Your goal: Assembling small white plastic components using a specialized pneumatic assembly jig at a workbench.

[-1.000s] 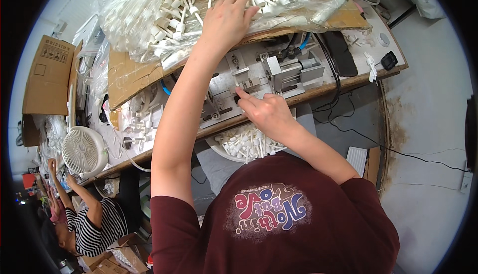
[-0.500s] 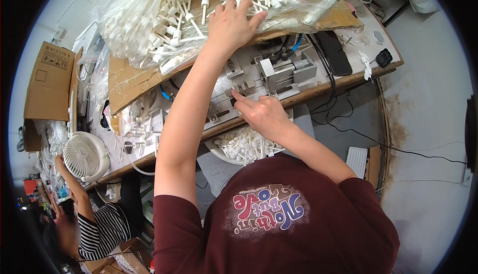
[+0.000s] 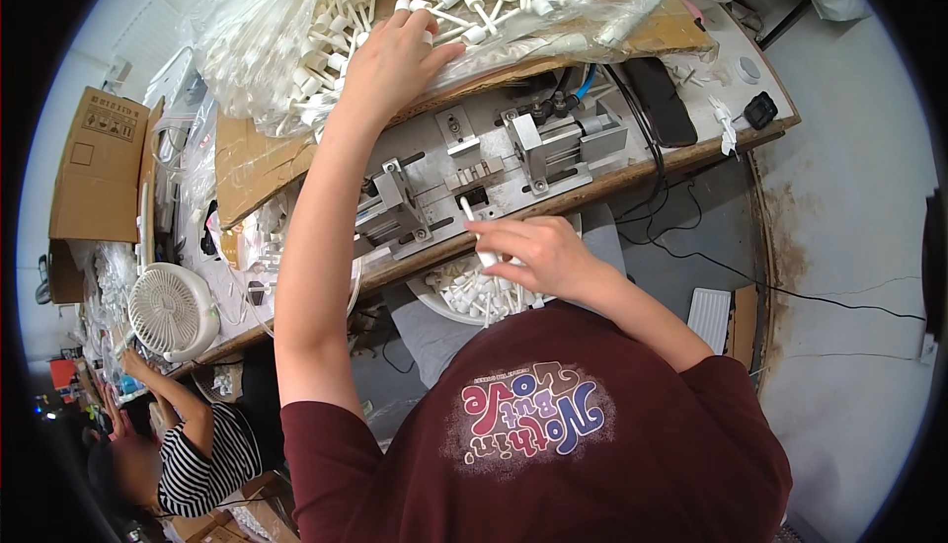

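Up at the pile of white capped plastic rods (image 3: pixel 341 20), my left hand (image 3: pixel 395 64) rests among the pieces. Its thumb is apart from its fingers, and the fingertips are partly hidden by rods. My right hand (image 3: pixel 548 255) pinches one white capped rod (image 3: pixel 467 209) between thumb and fingers, its thin end pointing up and away from me. That rod is just in front of a metal fixture (image 3: pixel 474 176) with a small slotted block, at the bench's near edge. Below my right hand, a white bowl (image 3: pixel 432 304) holds many similar rods.
Clear plastic sheeting (image 3: pixel 252 39) and cardboard (image 3: pixel 259 170) lie under the pile. Metal clamps (image 3: pixel 400 205) flank the fixture. A dark phone (image 3: pixel 660 104) and cables lie at right. A white fan (image 3: pixel 170 311) stands left, near another person in a striped shirt (image 3: pixel 212 459).
My left hand has moved left across the pile. My right hand has drawn back from the fixture toward me and now shows a white rod in its fingers.
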The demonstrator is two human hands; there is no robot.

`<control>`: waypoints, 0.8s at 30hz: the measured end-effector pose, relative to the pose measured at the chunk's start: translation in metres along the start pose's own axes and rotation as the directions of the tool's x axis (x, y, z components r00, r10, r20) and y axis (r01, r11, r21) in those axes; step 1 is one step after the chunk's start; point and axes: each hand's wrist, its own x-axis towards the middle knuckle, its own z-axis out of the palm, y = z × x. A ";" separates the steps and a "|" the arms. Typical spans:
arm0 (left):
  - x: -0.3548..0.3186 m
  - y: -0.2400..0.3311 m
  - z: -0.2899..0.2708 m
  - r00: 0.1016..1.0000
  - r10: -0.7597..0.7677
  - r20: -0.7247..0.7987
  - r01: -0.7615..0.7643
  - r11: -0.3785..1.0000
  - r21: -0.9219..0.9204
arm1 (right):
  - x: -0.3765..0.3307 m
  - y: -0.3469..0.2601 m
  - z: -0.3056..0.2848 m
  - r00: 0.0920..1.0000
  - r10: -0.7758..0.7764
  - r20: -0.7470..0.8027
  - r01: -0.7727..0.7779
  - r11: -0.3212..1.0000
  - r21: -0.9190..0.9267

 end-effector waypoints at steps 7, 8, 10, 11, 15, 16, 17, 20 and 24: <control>-0.009 0.007 -0.016 0.997 0.007 0.073 -0.010 0.999 0.041 | -0.038 0.007 0.021 0.977 0.115 0.181 -0.150 0.970 0.192; -0.009 0.008 -0.019 0.996 0.009 0.091 -0.013 0.999 0.044 | -0.042 0.006 0.023 0.973 0.127 0.193 -0.159 0.975 0.157; -0.008 0.009 -0.024 0.992 0.015 0.128 -0.021 0.999 0.045 | -0.043 0.005 0.027 0.966 0.090 0.241 -0.124 0.984 0.130; -0.008 0.007 -0.025 0.990 0.040 0.136 -0.048 0.997 0.053 | -0.043 0.004 0.029 0.962 0.072 0.265 -0.107 0.987 0.117; -0.004 0.000 -0.022 0.984 0.123 0.126 -0.132 0.989 0.067 | -0.042 0.004 0.031 0.922 0.056 0.383 -0.106 0.988 0.111; -0.004 -0.002 -0.021 0.984 0.138 0.115 -0.147 0.987 0.068 | -0.042 0.004 0.030 0.907 0.073 0.415 -0.120 0.989 0.087; -0.003 -0.003 -0.020 0.986 0.123 0.116 -0.131 0.989 0.062 | -0.042 0.005 0.029 0.890 0.091 0.446 -0.133 0.989 0.063; -0.004 -0.005 -0.018 0.989 0.096 0.111 -0.103 0.993 0.058 | -0.051 0.009 0.033 0.878 0.127 0.461 -0.130 0.991 -0.025; -0.009 -0.008 -0.013 0.993 0.107 0.055 -0.112 0.990 0.084 | -0.056 0.007 0.032 0.840 0.190 0.508 -0.207 0.978 -0.023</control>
